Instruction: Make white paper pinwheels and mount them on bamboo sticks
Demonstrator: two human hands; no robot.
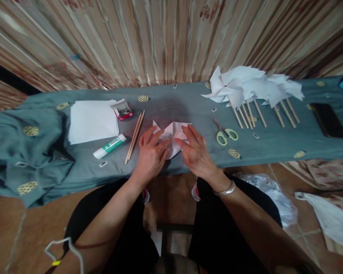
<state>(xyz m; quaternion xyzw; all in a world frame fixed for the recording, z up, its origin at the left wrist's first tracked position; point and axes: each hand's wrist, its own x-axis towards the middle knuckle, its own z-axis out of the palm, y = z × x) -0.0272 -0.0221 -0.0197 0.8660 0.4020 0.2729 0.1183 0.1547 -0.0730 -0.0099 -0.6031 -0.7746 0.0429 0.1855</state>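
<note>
A white paper pinwheel [174,133] with folded blades lies at the front middle of the cloth-covered table, with no stick visible on it. My left hand [153,150] holds its left side, thumb and index finger pressing near the centre. On the other side, my right hand [194,152] has its thumb close to the centre and its fingers on the right blade. Parts of the paper are hidden under both hands. Just left of my left hand lie two wooden sticks [135,137]. Scissors [224,132] with pale green handles rest to the right.
At left are a stack of white paper [93,121], a small red box [123,110] of metal pins and a glue stick [109,146]. Several finished pinwheels [242,83] on sticks lie at back right, near a dark phone [328,120]. Plastic bags [270,194] lie on the floor.
</note>
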